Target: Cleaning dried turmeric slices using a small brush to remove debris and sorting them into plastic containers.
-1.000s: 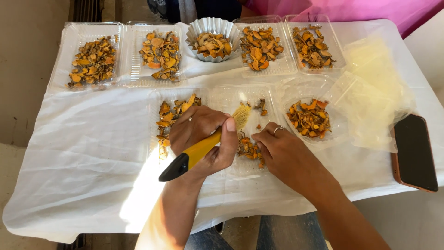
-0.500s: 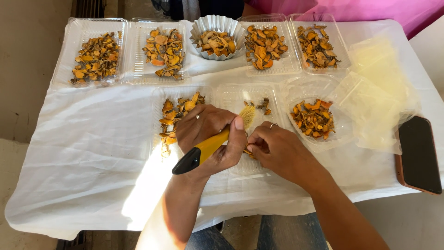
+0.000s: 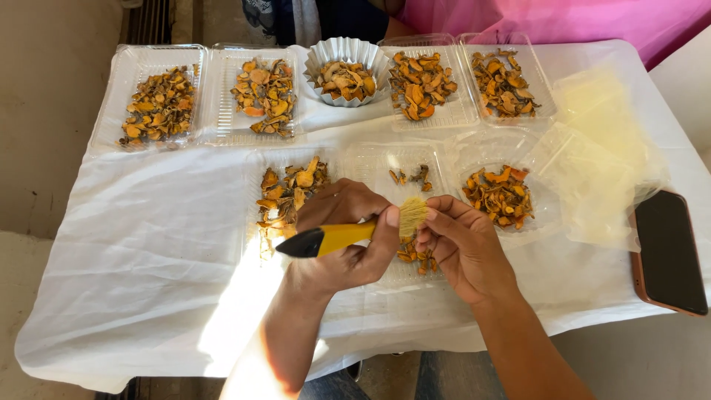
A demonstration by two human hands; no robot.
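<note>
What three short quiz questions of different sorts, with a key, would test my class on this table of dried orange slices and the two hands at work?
1. True or false: the left hand holds a yellow-handled brush.
2. Multiple choice: what lies at the right edge of the white cloth? A) a spoon B) a dark phone C) a cup
3. Fill in: the one container that is not clear plastic is a fluted ____ foil cup.

Key
1. True. Its bristles meet the fingertips of the right hand, above a clear tray.
2. B.
3. Silver. It stands in the back row and holds dried orange slices.
</note>
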